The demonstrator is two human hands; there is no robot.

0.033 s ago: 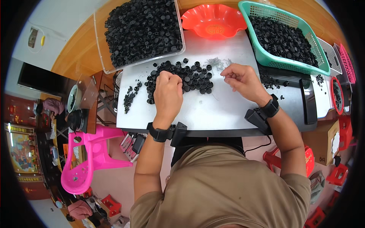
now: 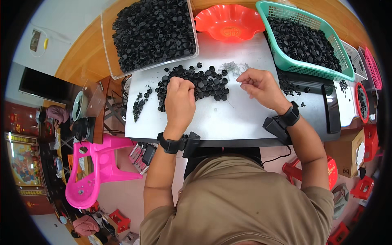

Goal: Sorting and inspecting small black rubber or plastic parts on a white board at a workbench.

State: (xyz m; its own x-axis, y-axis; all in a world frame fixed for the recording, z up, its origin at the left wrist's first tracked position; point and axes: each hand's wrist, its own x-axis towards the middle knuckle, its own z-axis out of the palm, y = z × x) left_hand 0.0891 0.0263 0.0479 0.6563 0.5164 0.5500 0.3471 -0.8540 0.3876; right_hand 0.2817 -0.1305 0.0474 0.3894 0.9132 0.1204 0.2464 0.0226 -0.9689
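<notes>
Many small round black plastic caps [image 2: 215,86] lie spread over the white work surface [image 2: 228,118]. My left hand [image 2: 179,100] rests over the left half of this spread, its fingers curled down and closed; whatever is between them is hidden. Off to the right, my right hand [image 2: 262,87] hovers apart from the caps with thumb and forefinger pinched. Anything in that pinch is too small to name. Just beyond it lies a small heap of thin grey slivers [image 2: 230,67]. Smaller black pieces [image 2: 139,107] form a separate cluster at the left.
A clear bin [image 2: 197,43] of black parts stands far left. Beside it are a red scalloped bowl [image 2: 230,20] and a teal basket [image 2: 300,69] of black parts. A black device [image 2: 330,108] sits at the right. A pink plastic stool [image 2: 96,175] stands on the floor, lower left.
</notes>
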